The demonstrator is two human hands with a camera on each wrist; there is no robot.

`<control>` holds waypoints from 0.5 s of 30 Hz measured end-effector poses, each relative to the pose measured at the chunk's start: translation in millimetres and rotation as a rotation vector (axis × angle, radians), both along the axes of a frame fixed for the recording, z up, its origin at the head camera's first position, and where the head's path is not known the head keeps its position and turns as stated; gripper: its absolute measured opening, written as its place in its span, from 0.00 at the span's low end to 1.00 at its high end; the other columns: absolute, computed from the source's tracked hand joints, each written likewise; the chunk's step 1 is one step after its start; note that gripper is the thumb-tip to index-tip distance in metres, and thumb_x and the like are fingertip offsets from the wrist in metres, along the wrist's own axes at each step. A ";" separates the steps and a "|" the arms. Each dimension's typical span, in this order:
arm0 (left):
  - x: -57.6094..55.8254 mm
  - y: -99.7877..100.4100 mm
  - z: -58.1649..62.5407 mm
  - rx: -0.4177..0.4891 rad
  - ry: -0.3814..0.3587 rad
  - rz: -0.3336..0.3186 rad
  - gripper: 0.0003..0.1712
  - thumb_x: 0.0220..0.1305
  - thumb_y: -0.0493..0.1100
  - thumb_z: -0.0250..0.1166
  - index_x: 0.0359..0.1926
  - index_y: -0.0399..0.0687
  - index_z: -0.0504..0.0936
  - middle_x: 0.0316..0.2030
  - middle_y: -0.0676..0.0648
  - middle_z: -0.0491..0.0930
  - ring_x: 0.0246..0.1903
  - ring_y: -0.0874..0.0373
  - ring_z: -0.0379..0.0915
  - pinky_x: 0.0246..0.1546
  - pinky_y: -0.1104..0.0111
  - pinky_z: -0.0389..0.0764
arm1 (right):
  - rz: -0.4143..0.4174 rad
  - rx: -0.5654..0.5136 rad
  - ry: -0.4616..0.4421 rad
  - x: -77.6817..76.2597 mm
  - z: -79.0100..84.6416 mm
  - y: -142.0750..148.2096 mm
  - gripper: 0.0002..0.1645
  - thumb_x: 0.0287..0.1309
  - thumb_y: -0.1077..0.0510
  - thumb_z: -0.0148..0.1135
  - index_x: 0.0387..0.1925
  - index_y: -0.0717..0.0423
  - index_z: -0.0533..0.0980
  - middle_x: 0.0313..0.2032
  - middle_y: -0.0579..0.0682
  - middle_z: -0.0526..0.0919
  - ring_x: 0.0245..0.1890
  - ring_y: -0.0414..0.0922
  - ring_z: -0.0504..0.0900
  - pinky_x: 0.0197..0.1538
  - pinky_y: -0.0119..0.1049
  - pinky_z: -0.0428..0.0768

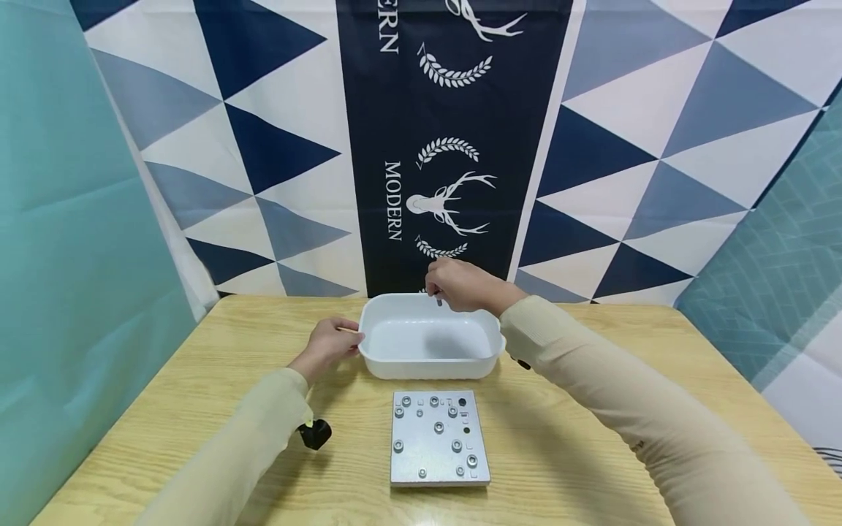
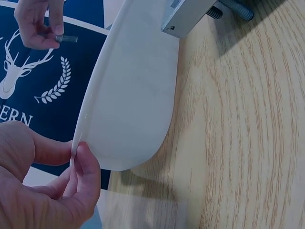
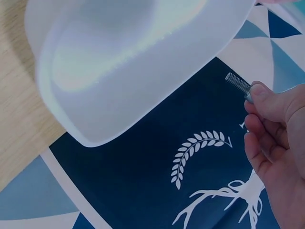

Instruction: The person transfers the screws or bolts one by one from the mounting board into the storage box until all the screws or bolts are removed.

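Note:
My right hand [image 1: 458,283] pinches a small threaded metal bolt [image 3: 237,84] between thumb and fingers, above the back rim of a white plastic tub [image 1: 430,370]. The bolt's threaded end sticks out past the fingertips. At the tub's left end, my left hand [image 1: 331,341] holds the rim, thumb on one side and fingers curled on the other. In the head view the tub's inside shows only bare white floor and a shadow. In front of it lies a square metal plate [image 1: 430,460] with several socket-head bolts set in it and some bare holes.
The wooden table [image 1: 263,329] carries the tub near its back edge. Behind rises a patterned cloth backdrop [image 1: 289,219] with triangles and deer heads. Teal sheeting [image 1: 85,219] hangs at the left. A small black device [image 1: 316,434] sits at the left wrist.

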State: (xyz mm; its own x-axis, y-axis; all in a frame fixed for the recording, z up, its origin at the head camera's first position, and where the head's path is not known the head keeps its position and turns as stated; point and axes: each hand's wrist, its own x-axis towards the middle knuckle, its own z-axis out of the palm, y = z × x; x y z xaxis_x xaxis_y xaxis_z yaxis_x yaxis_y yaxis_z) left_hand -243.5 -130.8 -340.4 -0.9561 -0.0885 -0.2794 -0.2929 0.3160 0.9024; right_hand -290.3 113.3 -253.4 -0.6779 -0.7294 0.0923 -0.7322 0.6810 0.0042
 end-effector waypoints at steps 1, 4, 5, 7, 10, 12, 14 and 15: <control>0.0 0.0 0.4 -0.001 0.001 0.002 0.18 0.65 0.35 0.60 0.54 0.34 0.75 0.46 0.38 0.75 0.34 0.59 0.74 0.44 0.68 0.84 | -0.007 -0.004 -0.004 -1.5 0.1 -1.0 0.09 0.55 0.70 0.61 0.34 0.56 0.83 0.35 0.49 0.82 0.40 0.44 0.77 0.47 0.34 0.83; -0.5 0.0 0.1 0.002 0.000 0.013 0.18 0.65 0.35 0.60 0.54 0.34 0.75 0.46 0.38 0.75 0.33 0.59 0.74 0.42 0.69 0.84 | -0.021 -0.010 -0.021 -6.7 -1.1 -3.9 0.10 0.56 0.71 0.61 0.35 0.56 0.83 0.36 0.49 0.82 0.41 0.44 0.77 0.48 0.34 0.83; -0.6 0.0 -0.3 0.005 0.001 0.016 0.17 0.64 0.35 0.60 0.54 0.34 0.75 0.46 0.38 0.75 0.33 0.59 0.74 0.41 0.69 0.84 | -0.023 -0.008 -0.027 -8.6 -2.2 -4.7 0.10 0.56 0.70 0.61 0.35 0.56 0.83 0.37 0.49 0.82 0.41 0.44 0.77 0.48 0.34 0.83; -0.5 0.3 -1.4 0.012 0.004 0.021 0.17 0.64 0.34 0.60 0.53 0.34 0.75 0.46 0.38 0.75 0.32 0.59 0.74 0.38 0.71 0.83 | -0.020 -0.002 -0.036 -11.8 -4.7 -5.9 0.10 0.56 0.70 0.61 0.36 0.56 0.83 0.37 0.49 0.82 0.41 0.44 0.77 0.48 0.34 0.83; -0.1 1.2 -3.3 0.020 0.008 0.026 0.17 0.63 0.34 0.61 0.52 0.33 0.75 0.45 0.38 0.75 0.31 0.59 0.74 0.34 0.75 0.81 | -0.017 0.003 -0.042 -15.4 -8.5 -7.3 0.10 0.56 0.71 0.61 0.36 0.57 0.83 0.36 0.49 0.82 0.41 0.45 0.77 0.48 0.35 0.82; -0.2 1.7 -4.0 0.019 0.009 0.030 0.17 0.63 0.34 0.61 0.52 0.33 0.75 0.45 0.38 0.75 0.32 0.59 0.74 0.33 0.76 0.81 | -0.019 0.005 -0.045 -17.0 -10.1 -8.3 0.10 0.55 0.71 0.61 0.36 0.57 0.83 0.36 0.49 0.82 0.41 0.45 0.78 0.49 0.35 0.82; -0.3 1.9 -3.8 0.013 0.009 0.037 0.17 0.63 0.34 0.62 0.52 0.34 0.75 0.45 0.38 0.75 0.32 0.59 0.75 0.33 0.76 0.81 | -0.020 0.004 -0.047 -18.6 -11.0 -9.6 0.10 0.55 0.71 0.61 0.35 0.57 0.83 0.36 0.49 0.82 0.41 0.45 0.78 0.49 0.36 0.82; -0.6 1.8 -3.4 0.008 0.010 0.041 0.17 0.63 0.34 0.62 0.52 0.34 0.76 0.45 0.38 0.75 0.32 0.59 0.75 0.34 0.75 0.82 | -0.021 0.003 -0.049 -19.2 -11.0 -10.3 0.10 0.55 0.71 0.61 0.35 0.57 0.83 0.36 0.49 0.82 0.41 0.45 0.77 0.49 0.36 0.82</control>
